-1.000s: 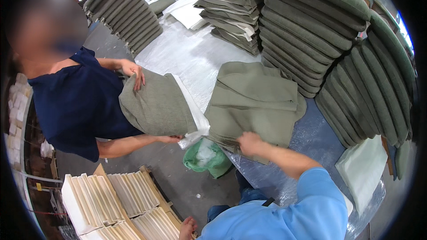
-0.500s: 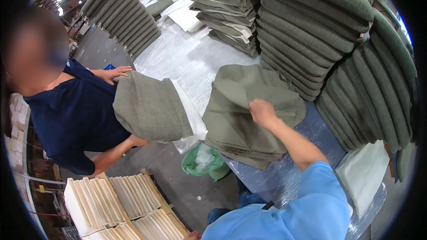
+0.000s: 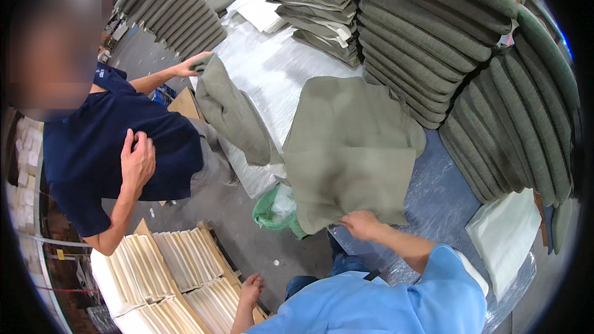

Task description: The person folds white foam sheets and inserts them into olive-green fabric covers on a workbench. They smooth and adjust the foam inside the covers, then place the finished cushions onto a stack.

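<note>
My right hand (image 3: 360,225) pinches the near edge of a grey-green fabric cover (image 3: 352,148), which lies spread over a pile of similar pieces on the table. Lower and further left is my left hand (image 3: 250,289), its fingers loosely bent and nothing visible in them. It is close to the cream foam slabs (image 3: 213,303) packed in a carton. Across from me, a person in a navy shirt holds another grey-green cover (image 3: 232,111) by its far end with one hand (image 3: 193,65). That person's other hand (image 3: 137,159) is raised before the chest.
Tall stacks of grey-green cushions (image 3: 421,43) line the right side, with a folded fabric pile (image 3: 315,6) beside them. A white padded sheet (image 3: 504,241) rests at the table's right corner. Below the table edge stands a green bag (image 3: 265,213) with white scraps.
My right hand has drawn the top cover's edge toward me, and the cover now lies flatter. My left hand has come further into view. The co-worker's cover has swung up, held by one hand.
</note>
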Demonstrator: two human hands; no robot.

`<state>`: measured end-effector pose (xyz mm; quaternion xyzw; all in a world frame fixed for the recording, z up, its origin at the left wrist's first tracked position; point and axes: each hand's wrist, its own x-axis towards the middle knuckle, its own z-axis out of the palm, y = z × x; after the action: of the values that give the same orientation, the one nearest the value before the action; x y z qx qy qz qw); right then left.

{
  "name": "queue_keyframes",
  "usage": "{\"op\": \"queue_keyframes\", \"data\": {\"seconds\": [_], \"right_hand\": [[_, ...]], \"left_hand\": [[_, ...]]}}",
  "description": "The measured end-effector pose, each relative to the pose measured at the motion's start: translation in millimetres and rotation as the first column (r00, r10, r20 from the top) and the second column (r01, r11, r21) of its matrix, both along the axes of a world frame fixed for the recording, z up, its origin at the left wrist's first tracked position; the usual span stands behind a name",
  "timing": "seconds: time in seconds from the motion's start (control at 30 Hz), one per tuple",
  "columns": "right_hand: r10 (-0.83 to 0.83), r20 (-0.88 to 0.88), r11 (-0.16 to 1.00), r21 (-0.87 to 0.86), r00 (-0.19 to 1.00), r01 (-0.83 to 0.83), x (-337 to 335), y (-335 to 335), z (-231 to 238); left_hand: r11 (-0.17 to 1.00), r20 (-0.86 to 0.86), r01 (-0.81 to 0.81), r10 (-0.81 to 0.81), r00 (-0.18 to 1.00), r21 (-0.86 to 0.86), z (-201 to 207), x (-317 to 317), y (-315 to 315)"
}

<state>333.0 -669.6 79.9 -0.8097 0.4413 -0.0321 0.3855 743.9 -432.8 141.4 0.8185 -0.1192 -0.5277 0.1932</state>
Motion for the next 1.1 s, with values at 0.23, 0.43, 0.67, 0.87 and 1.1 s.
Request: {"op": "queue_keyframes", "data": {"seconds": [0.23, 0.43, 0.67, 0.87, 1.1], "right_hand": [[-0.566, 0.679, 0.609, -0.038, 0.468, 0.792, -88, -176, 141], [-0.652, 0.756, 0.207, 0.245, -0.053, 0.947, -189, -213, 220], [-0.637, 0.743, 0.342, 0.512, -0.206, 0.788, -202, -114, 269], [-0.548, 0.763, 0.599, 0.643, -0.341, 0.476, -188, -14, 285], [-0.519, 0.812, 0.638, 0.577, -0.268, 0.511, -99, 83, 289]], "left_hand": [[0.992, 0.019, 0.129, -0.129, 0.991, 0.000, 11, -37, 1], [0.983, 0.016, 0.174, -0.173, 0.985, -0.066, -5, -55, 18], [0.891, 0.060, 0.431, -0.427, 0.902, -0.144, -38, -41, 18], [0.747, 0.066, 0.563, -0.581, 0.812, -0.353, -29, -46, -63], [-0.064, 0.372, 0.610, -0.840, 0.394, -0.790, 107, -152, -89]]}}
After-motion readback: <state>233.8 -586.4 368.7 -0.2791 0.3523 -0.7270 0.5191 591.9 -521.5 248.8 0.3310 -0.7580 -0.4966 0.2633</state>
